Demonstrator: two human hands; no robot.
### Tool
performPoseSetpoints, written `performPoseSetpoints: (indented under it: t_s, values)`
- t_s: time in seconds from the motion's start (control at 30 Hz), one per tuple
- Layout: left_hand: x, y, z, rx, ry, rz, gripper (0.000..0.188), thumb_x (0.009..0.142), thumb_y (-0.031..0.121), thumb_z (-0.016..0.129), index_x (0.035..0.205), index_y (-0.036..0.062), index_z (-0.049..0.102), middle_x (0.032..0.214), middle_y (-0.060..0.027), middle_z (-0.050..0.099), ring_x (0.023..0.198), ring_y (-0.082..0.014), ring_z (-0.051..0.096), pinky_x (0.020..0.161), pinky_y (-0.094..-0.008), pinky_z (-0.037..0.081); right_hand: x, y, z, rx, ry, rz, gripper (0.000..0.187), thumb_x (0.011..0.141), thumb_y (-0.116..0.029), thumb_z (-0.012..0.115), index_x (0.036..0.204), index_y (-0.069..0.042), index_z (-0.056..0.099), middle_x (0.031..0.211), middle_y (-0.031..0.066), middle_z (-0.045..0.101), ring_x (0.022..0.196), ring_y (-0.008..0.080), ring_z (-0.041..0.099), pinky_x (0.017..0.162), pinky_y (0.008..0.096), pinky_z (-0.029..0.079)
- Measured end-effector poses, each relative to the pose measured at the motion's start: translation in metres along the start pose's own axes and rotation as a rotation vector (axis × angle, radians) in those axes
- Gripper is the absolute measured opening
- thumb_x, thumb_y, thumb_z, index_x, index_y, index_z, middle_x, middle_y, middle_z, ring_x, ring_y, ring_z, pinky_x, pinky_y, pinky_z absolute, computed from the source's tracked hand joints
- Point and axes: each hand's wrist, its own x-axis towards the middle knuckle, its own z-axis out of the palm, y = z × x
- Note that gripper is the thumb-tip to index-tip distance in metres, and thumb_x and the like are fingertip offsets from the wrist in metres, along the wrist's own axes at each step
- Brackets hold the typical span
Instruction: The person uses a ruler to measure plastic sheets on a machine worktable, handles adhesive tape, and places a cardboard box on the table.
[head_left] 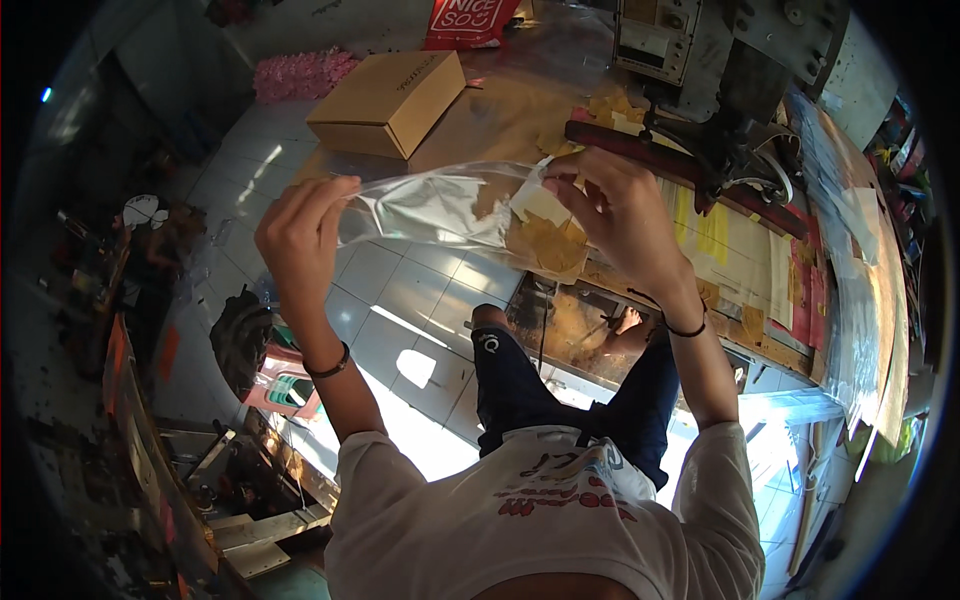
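Observation:
Stretched between my two hands is a strip of clear plastic film (425, 208), shiny and see-through, held up above the tiled floor and the bench's near edge. My left hand (303, 228) pinches its left end between thumb and fingers. At the other end, the fingertips of my right hand (615, 200) close on the film's upper corner. Through and behind the film's right part show yellowish tape pieces (550, 240) on the bench. A cardboard box (385, 105) stands just beyond the film, closed and apart from both hands.
A dark machine (720, 150) with a long red-brown bar rises over the bench at the right. Long clear plastic sheets (845, 250) hang along the bench's right side. A pink bundle (300, 75) and a red bag (466, 25) lie farther back. A stool (285, 385) stands low on the left.

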Motion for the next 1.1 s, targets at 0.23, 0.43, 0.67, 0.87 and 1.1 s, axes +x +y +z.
performPoseSetpoints:
  t_s: [0.23, 0.43, 0.67, 0.87, 1.1]
  values:
    - [-0.021, -0.03, 0.028, 0.184, 0.013, 0.177, 0.021, 0.08, 0.005, 0.071, 0.099, 0.0136, 0.074, 0.106, -0.0001, 0.072, 0.106, -0.0226, 0.065, 0.088, -0.0399, 0.045, 0.02, 0.022, 0.03, 0.081, 0.13, -0.054, 0.013, 0.087, -0.007, 0.07, 0.1, -0.006, 0.07, 0.089, 0.0082, 0.07, 0.068, 0.0243, 0.067, 0.062, 0.0327, 0.054]
    - [-0.11, -0.059, 0.105, -0.146, -0.291, -0.09, 0.02, 0.08, -0.006, 0.062, 0.095, 0.0063, 0.064, 0.113, -0.0066, 0.07, 0.111, -0.0271, 0.063, 0.091, -0.0413, 0.045, 0.026, 0.061, 0.07, 0.1, -0.045, 0.019, 0.014, 0.088, -0.009, 0.067, 0.101, -0.005, 0.07, 0.095, 0.0113, 0.071, 0.077, 0.0276, 0.07, 0.071, 0.0366, 0.055]
    - [-0.134, -0.027, 0.09, -0.119, -0.332, -0.204, 0.022, 0.077, -0.006, 0.061, 0.094, 0.008, 0.065, 0.095, -0.0038, 0.069, 0.094, -0.0255, 0.063, 0.088, -0.0416, 0.044, 0.14, 0.069, 0.183, 0.036, -0.098, -0.165, 0.028, 0.087, -0.016, 0.069, 0.112, -0.003, 0.067, 0.106, 0.0194, 0.067, 0.091, 0.0318, 0.068, 0.084, 0.0407, 0.054]
    - [-0.153, -0.014, 0.08, 0.046, -0.309, -0.19, 0.039, 0.074, 0.001, 0.069, 0.108, 0.0175, 0.074, 0.108, -0.0007, 0.066, 0.1, -0.0225, 0.059, 0.09, -0.0399, 0.043, 0.21, 0.079, 0.289, -0.182, -0.181, 0.036, 0.064, 0.084, -0.023, 0.074, 0.14, -0.016, 0.044, 0.137, 0.0395, 0.038, 0.106, 0.0481, 0.062, 0.095, 0.0458, 0.053]
    - [-0.161, -0.039, 0.07, 0.139, -0.25, -0.285, 0.046, 0.071, -0.006, 0.063, 0.109, 0.015, 0.074, 0.109, -0.0003, 0.067, 0.104, -0.0234, 0.059, 0.092, -0.04, 0.043, 0.214, 0.103, 0.31, 0.057, -0.096, 0.213, 0.058, 0.089, -0.022, 0.067, 0.141, -0.019, 0.041, 0.113, 0.0333, 0.059, 0.109, 0.0522, 0.058, 0.095, 0.0523, 0.05]
